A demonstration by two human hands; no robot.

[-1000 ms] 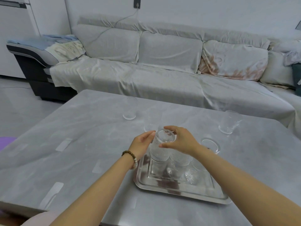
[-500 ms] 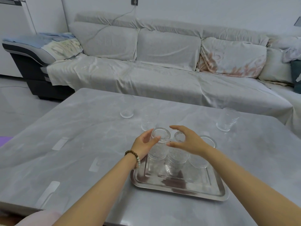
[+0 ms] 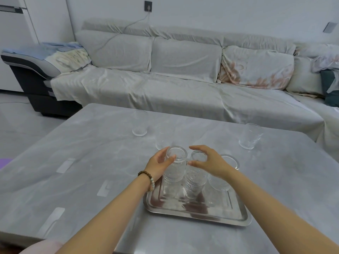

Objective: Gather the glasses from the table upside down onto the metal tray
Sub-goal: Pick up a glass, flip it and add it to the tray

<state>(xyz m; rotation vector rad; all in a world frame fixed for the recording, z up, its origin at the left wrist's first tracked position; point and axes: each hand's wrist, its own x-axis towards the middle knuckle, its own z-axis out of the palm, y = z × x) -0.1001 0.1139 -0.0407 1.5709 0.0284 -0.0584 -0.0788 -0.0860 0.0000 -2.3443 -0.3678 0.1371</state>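
On the near half of the grey table [image 3: 82, 143], a metal tray [image 3: 198, 213] is carrying 3 ribbed glasses upside down along its far edge. The left hand [image 3: 158, 165], w/ a bead bracelet [image 3: 147, 180] on the wrist, is curling its fingers against the left glass [image 3: 174, 167], touching it, not clamping. The right hand [image 3: 209, 162] is hovering spread over the middle glass [image 3: 195, 177]; can't tell if it's touching. The right glass [image 3: 220, 180] is sitting partly behind that wrist. 3 more glasses are standing upright on the table farther off: far left [image 3: 139, 123], just beyond the tray [image 3: 163, 137], far right [image 3: 250, 135]. A covered sofa [image 3: 183, 79] is sitting behind.
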